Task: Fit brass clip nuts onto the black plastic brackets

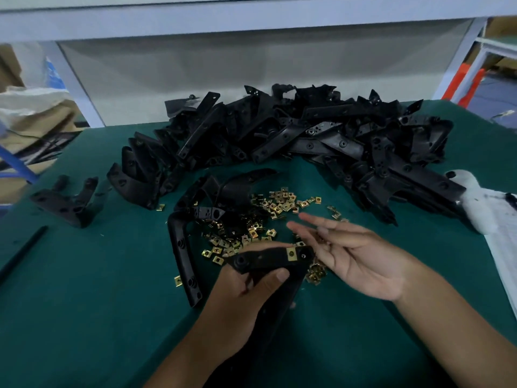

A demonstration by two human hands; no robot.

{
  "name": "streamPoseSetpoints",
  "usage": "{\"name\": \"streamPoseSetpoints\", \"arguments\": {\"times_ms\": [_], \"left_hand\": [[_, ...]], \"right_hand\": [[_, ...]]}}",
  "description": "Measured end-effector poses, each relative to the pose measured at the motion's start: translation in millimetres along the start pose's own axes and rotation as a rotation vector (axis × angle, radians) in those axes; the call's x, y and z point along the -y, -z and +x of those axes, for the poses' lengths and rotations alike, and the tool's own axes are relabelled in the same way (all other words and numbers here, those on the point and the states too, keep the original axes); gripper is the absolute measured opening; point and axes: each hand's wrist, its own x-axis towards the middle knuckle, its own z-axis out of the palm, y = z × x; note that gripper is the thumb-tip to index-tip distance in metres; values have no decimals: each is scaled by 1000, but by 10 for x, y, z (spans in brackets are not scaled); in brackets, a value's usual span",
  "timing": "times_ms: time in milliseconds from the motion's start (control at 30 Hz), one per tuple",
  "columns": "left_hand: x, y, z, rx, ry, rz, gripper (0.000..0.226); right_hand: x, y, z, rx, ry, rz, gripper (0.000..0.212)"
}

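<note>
head view: a matt black plastic bracket (268, 260), angled and drilled, is gripped by the left hand (237, 301) above the green mat (98, 303); one square brass nut (291, 254) is clipped on its edge. the right hand (355, 253) is held open, fingers spread, over loose shiny nuts (251, 228).

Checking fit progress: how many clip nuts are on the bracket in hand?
1 visible: a brass clip nut near the far end of the bracket held by the left hand. Its underside is hidden, so more possible.
</note>
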Motion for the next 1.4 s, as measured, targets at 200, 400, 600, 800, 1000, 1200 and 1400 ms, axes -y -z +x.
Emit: {"name": "streamPoseSetpoints", "arguments": {"times_ms": [200,400,600,800,1000,1200,1400], "left_hand": [[11,-38,-9,23,4,21,26],[5,-61,-8,43,0,34,26],[23,-52,-22,49,-1,49,26],[38,-46,-19,50,8,131,27],[8,-59,-39,124,12,187,28],[7,-56,-70,129,78,207,23],[-10,-80,-64,139,77,176,25]], "right_hand": [[-15,-32,21,-151,-29,-67,43],[9,-12,-31,5,-20,-127,45],[7,-18,-32,11,-26,-184,42],[-19,-16,3,-99,16,-150,16],[-21,-62,-11,-53,100,-231,15],[-38,-108,-36,-66,139,-456,9],[-57,-88,-39,-48,176,-554,23]]}}
